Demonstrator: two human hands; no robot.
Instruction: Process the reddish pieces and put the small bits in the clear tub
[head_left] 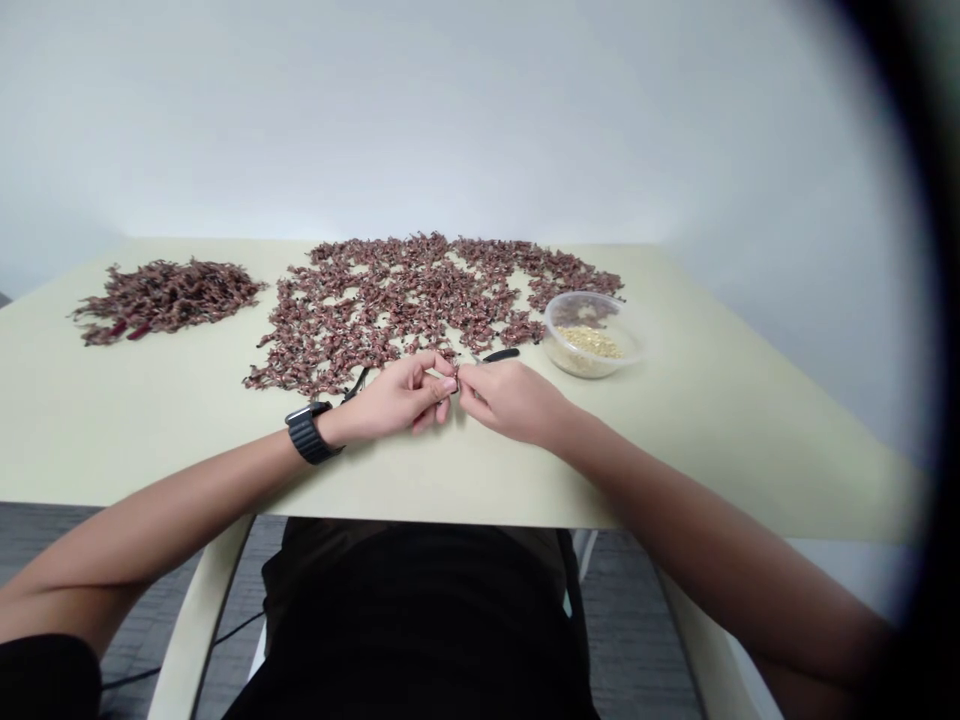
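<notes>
My left hand and my right hand meet fingertip to fingertip just above the table. Between their pinched fingers is a small reddish-brown piece, mostly hidden; its exact kind is too small to make out. Behind the hands lies a broad spread of similar small reddish-brown pieces, twisted and dark-tipped. Partly covered by my right hand is a tool with a black handle. Another thin black handle shows beside my left wrist.
A clear plastic bowl with yellowish bits inside stands right of the spread. At the left is a heap of longer brown twisted strands, with dark red pieces at its front. The pale table meets a white wall.
</notes>
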